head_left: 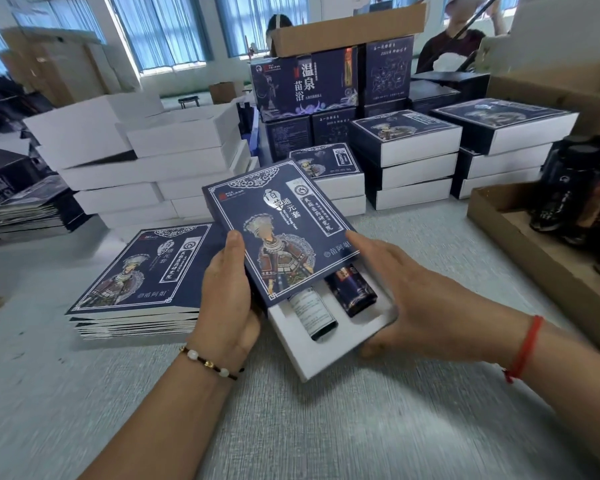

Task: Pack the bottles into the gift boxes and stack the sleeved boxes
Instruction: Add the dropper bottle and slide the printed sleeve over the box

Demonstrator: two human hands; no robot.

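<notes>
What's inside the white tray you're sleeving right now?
Two bottles lie side by side in the white tray: a white-labelled bottle and a dark bottle. The blue sleeve covers their upper ends and the rest of the tray.

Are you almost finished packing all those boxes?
Not yet. Several sleeved boxes already sit stacked. Now the left hand grips a blue sleeve half over a white box holding two bottles, steadied by the right hand. Plain boxes and loose bottles remain.
</notes>
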